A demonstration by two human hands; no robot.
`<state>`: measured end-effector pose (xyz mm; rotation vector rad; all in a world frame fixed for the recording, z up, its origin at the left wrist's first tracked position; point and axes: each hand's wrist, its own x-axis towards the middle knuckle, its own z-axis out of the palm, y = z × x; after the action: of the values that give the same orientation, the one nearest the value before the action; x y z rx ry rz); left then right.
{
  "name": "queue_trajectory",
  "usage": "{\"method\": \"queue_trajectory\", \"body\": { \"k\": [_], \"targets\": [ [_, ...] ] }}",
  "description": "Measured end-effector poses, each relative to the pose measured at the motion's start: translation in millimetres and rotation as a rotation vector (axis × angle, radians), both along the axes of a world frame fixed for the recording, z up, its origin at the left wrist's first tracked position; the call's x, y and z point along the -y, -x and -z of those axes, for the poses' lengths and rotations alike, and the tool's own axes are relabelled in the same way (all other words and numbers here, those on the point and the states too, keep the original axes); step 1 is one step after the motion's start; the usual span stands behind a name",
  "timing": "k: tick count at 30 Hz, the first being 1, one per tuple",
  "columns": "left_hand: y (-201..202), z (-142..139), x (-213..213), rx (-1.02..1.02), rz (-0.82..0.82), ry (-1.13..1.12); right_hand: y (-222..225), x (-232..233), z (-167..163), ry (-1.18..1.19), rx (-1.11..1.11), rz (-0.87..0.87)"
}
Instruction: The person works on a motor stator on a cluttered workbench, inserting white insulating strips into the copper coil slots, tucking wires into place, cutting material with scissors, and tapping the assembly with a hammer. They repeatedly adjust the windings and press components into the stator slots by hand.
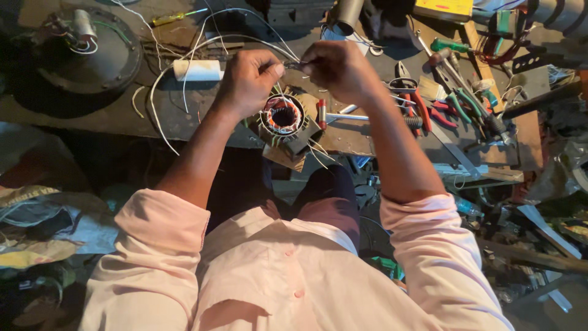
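Note:
My left hand (250,76) and my right hand (335,66) meet above a round motor stator (283,117) with orange and white windings. Both hands pinch the thin wire ends (293,63) that rise from the stator, fingertips almost touching. The stator rests on a small block at the near edge of the dark workbench (122,113). A white cylindrical capacitor (197,70) with white leads lies just left of my left hand. A red-handled tool (321,113) lies right of the stator.
A round dark motor housing (92,52) sits at the back left. Pliers and screwdrivers with red and green handles (441,104) crowd the right side. A yellow-handled screwdriver (168,19) lies at the back. Rags and scrap (37,220) lie on the floor.

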<state>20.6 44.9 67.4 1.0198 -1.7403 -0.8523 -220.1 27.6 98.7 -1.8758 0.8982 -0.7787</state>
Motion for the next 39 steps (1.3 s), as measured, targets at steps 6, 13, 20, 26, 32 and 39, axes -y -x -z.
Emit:
{"method": "queue_trajectory", "body": {
  "k": [6, 13, 20, 26, 32, 39],
  "targets": [
    [8.6, -16.1, -9.5, 0.030, 0.152, 0.125, 11.8, -21.6, -86.8, 0.693, -0.441, -0.053],
    [19.6, -51.3, -14.4, -0.081, 0.088, 0.149, -6.9, -31.2, -105.5, 0.931, -0.378, 0.096],
    [15.2, -68.9, -20.3, -0.316, -0.068, 0.329, -29.6, -34.0, -54.9, 0.065, 0.437, -0.014],
    [14.1, -80.8, -22.5, -0.452, -0.080, 0.132, -53.3, -32.1, -40.2, 0.131, 0.383, -0.075],
    [-27.2, -83.1, -35.9, -0.046, -0.233, 0.391, -42.1, -37.2, -56.9, 0.346, 0.153, 0.099],
    [-31.9, -102.0, -40.9, 0.200, -0.023, 0.405, -43.3, -47.5, -76.3, 0.717, -0.124, 0.170]
  ]
}}
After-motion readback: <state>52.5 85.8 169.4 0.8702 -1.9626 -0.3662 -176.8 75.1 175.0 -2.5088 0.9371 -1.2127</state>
